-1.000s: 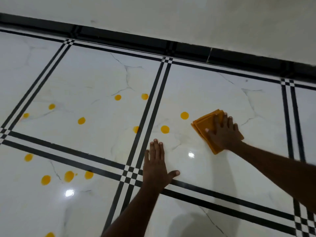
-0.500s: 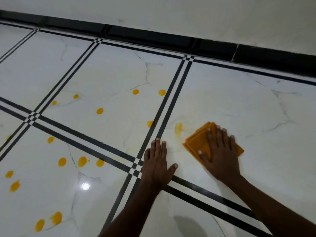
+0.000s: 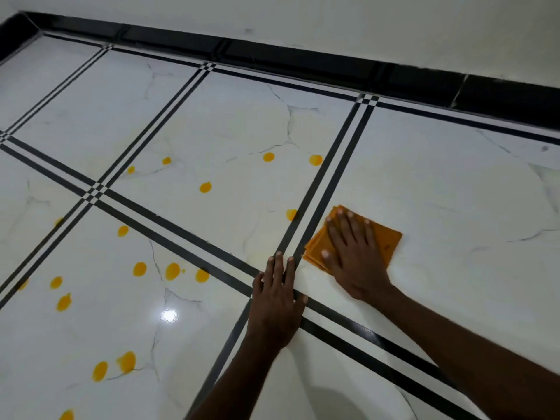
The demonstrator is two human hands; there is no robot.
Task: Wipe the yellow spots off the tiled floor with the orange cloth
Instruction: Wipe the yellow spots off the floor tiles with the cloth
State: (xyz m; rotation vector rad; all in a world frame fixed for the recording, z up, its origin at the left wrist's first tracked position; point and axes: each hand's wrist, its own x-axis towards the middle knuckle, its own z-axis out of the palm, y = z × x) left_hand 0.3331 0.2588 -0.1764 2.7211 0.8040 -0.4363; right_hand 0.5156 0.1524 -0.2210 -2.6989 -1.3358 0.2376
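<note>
The folded orange cloth (image 3: 386, 237) lies flat on the white tiled floor (image 3: 454, 192), beside a black double stripe. My right hand (image 3: 353, 256) presses down on it with fingers spread. My left hand (image 3: 277, 301) rests flat on the floor over the stripe crossing, just left of the cloth, holding nothing. A yellow spot (image 3: 291, 214) sits close to the cloth's left, across the stripe. Several more yellow spots (image 3: 172, 271) dot the tiles further left and nearer me. The tile under the cloth shows no spots.
A black skirting strip (image 3: 333, 60) runs along the white wall (image 3: 363, 22) at the far side. Black double stripes (image 3: 181, 231) divide the glossy tiles. A lamp reflection (image 3: 168, 315) glints on the near-left tile.
My right hand has slid the cloth leftward and nearer, over the two yellow spots on that tile, which are gone. The view has swung left. My left hand has stayed planted.
</note>
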